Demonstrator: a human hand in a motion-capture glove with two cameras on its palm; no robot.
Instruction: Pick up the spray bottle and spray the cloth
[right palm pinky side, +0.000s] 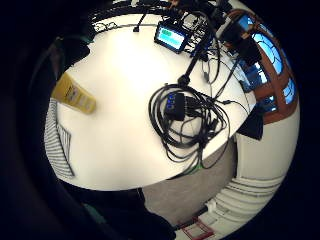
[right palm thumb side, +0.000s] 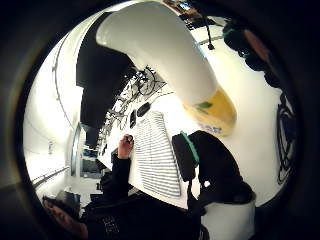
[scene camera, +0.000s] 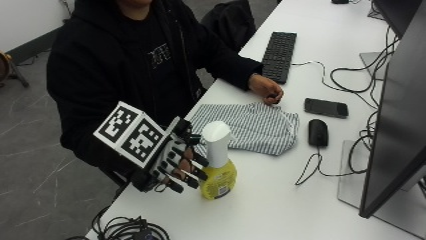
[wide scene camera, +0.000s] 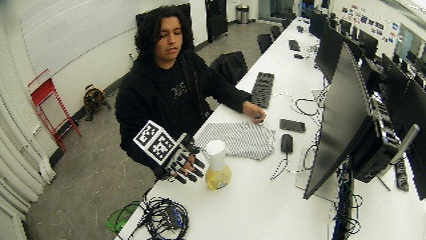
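We see a yellow spray bottle (scene camera: 216, 172) with a white head standing upright on the white table (scene camera: 293, 200), just short of a striped cloth (scene camera: 256, 127) spread flat, likely laid out as the target. The gloved right hand (scene camera: 176, 160) is beside the bottle, fingers spread and fairly straight, their tips at its body. Whether they touch it we cannot tell; nothing is gripped yet. The bare hand (scene camera: 266, 90) rests at the cloth's far edge, perhaps steadying it.

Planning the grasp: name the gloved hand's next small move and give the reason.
Probably close the fingers round the neck of the yellow spray bottle with the white head: the black-gloved right hand is beside it, fingers straight, no grip yet. The bottle stands upright on the white table, near the striped cloth.
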